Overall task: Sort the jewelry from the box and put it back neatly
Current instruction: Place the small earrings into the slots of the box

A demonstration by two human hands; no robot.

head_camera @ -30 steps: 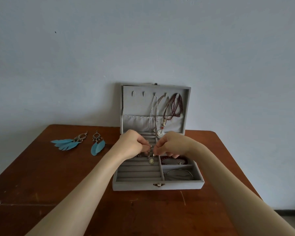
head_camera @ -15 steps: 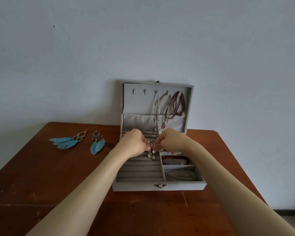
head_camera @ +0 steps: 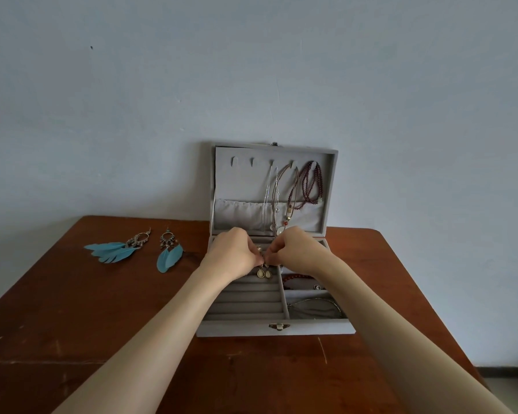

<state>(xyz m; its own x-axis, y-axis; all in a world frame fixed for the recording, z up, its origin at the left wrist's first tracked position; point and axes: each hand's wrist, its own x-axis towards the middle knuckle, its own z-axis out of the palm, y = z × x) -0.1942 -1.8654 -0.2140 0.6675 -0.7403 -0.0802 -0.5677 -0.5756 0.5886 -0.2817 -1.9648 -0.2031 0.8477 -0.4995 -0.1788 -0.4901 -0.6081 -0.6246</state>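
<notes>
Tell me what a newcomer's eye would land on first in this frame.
Probably the two hands, left and right, meeting over the open grey box at the table's far edge, pinching a pair of pale drop earrings. Next, the blue feather earrings lying on the table to the left.

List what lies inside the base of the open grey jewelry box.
In the jewelry box: ring rolls, a red bead bracelet, a thin wire bangle. Both hands pinch teardrop earrings, covering the rear slots.
</notes>
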